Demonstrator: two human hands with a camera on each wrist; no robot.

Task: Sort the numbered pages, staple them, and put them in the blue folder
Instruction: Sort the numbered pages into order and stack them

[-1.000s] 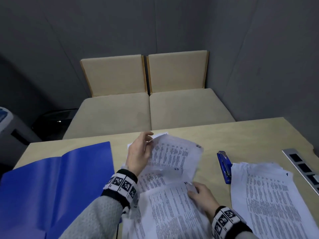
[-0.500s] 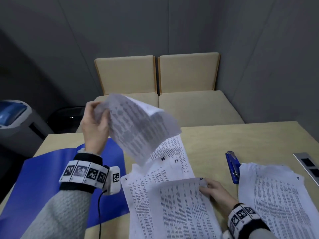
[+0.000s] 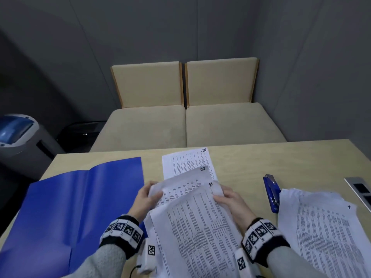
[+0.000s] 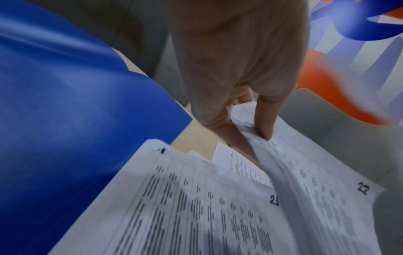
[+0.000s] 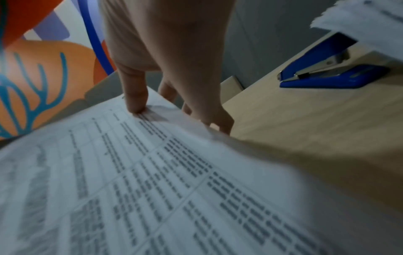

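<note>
Printed pages lie fanned in the middle of the table: page 24 (image 3: 186,163) flat at the back, page 22 (image 3: 186,177) over it, page 21 (image 3: 196,221) nearest me. My left hand (image 3: 147,199) pinches the left edge of page 22 (image 4: 327,172), thumb on top. My right hand (image 3: 228,199) grips the top right corner of page 21 (image 5: 152,172), thumb pressing on the print. Page 25 (image 4: 196,198) lies underneath in the left wrist view. The blue folder (image 3: 76,201) lies open at the left. A blue stapler (image 3: 272,193) sits right of the pages.
A second, untidy stack of pages (image 3: 325,227) lies at the right, partly over the stapler (image 5: 331,74). A metal socket panel (image 3: 359,189) is set into the table's right edge. Two beige seats (image 3: 186,123) stand beyond the table; a grey bin (image 3: 22,137) stands at the left.
My left hand has come down from above the folder with the raised sheet, and now holds page 22 over the fanned pages. My right hand stays at page 21's corner.
</note>
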